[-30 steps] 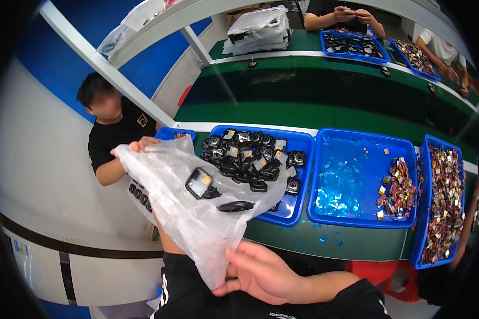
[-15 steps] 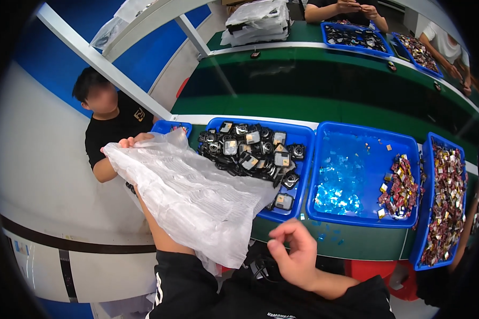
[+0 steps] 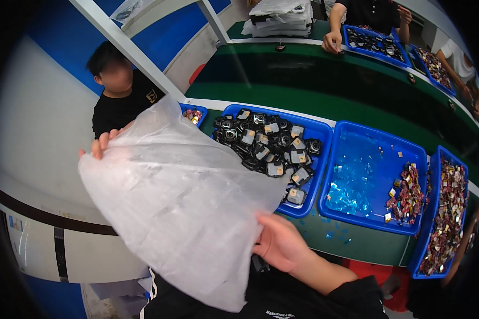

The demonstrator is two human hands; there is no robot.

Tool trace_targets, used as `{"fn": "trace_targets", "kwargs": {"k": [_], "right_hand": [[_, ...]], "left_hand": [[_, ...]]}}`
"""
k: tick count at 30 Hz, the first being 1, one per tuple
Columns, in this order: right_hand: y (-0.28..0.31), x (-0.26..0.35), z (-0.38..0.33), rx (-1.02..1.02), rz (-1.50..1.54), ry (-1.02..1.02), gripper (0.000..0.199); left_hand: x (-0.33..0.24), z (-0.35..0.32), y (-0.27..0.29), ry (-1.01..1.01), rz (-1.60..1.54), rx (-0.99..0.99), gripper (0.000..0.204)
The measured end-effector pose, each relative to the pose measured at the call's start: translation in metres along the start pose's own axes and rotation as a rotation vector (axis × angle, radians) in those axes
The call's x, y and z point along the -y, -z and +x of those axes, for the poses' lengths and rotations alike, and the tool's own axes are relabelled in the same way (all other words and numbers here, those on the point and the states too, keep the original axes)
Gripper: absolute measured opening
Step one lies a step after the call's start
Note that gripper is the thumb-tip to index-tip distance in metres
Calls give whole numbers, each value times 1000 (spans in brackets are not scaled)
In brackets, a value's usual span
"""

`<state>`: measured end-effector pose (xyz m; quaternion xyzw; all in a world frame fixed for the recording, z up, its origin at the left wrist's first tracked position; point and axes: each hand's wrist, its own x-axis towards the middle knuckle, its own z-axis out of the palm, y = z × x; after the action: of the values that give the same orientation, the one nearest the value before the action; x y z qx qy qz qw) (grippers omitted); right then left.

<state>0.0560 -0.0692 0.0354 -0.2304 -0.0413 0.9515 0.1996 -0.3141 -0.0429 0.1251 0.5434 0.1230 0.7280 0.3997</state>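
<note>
A thin, translucent white plastic sheet (image 3: 181,196) is spread in front of me; whether it is a single layer or a bag I cannot tell. My left hand (image 3: 105,143) grips its upper left edge, fingers showing over the rim and the forearm hidden behind it. At the lower right edge my right hand (image 3: 282,242) pinches the sheet between thumb and fingers. Just beyond, a blue tray (image 3: 320,159) holds a heap of black camera-like housings (image 3: 261,138), some with grey, square faces. The sheet covers that tray's near left corner.
Right of it stands a blue tray (image 3: 378,227) with bluish film pieces and small reddish parts, then another blue tray (image 3: 420,260) full of such parts. A co-worker (image 3: 125,106) is at the left. Beyond the green belt (image 3: 303,80), other people work beside trays.
My right hand has moved from free beside the sheet to gripping its lower right edge. The sheet is now spread wider and flatter, and my left hand has shifted left.
</note>
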Motion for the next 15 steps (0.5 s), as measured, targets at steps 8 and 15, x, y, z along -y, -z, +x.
{"fn": "trace_targets", "kwargs": {"k": [8,15], "right_hand": [[-40,-73,16,128,-355,-168,24],[-18,-150,67,353,-1447,31,19]], "left_hand": [[-194,-259,48,-101,281,-273,38],[-227,-594,-106,605,531,-1157,75]]}}
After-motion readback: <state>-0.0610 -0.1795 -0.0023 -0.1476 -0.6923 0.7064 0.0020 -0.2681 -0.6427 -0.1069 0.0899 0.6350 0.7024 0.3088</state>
